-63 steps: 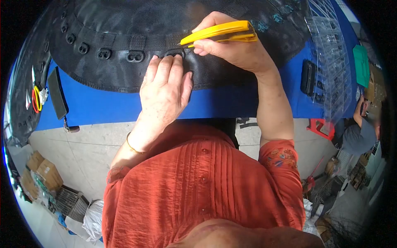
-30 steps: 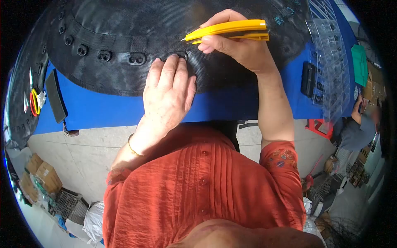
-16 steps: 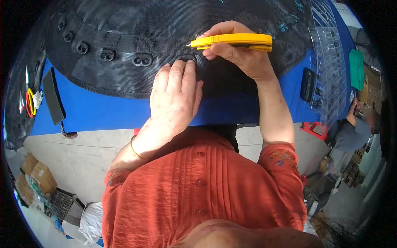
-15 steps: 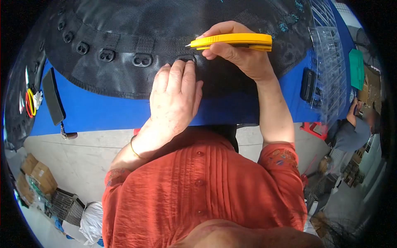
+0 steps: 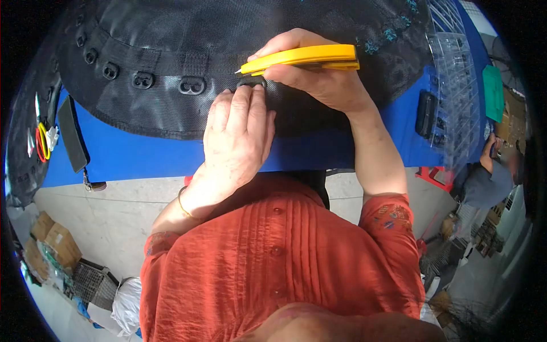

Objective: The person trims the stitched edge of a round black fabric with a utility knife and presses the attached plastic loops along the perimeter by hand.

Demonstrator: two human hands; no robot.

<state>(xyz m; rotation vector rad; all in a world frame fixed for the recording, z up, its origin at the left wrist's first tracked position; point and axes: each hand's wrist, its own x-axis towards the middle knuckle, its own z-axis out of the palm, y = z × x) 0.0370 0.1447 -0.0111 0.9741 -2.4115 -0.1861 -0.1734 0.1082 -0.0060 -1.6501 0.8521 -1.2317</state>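
Note:
Black mesh fabric (image 5: 171,119) with a curved edge lies over the blue tabletop (image 5: 188,157). Several black two-hole pieces run along its band, one of them (image 5: 191,85) left of my left hand (image 5: 235,134). That hand lies palm down on the fabric, fingers stretched close together, fingertips on another black piece (image 5: 251,81). My right hand (image 5: 313,74) is closed around a yellow-handled tool (image 5: 307,55). The tool's thin metal tip points left, just above the piece under my left fingertips; whether it touches the fabric cannot be made out.
Scissors (image 5: 43,137) and a dark flat case (image 5: 73,134) lie at the left. At the right are a clear compartment tray (image 5: 453,97), a black object (image 5: 425,114) and a green box (image 5: 493,94). Beyond the table, another person's grey sleeve (image 5: 489,183) shows near a red stool (image 5: 434,178).
My right hand and the yellow tool have moved left and slightly down, toward my left fingertips. The fabric and my left hand have shifted slightly left in view.

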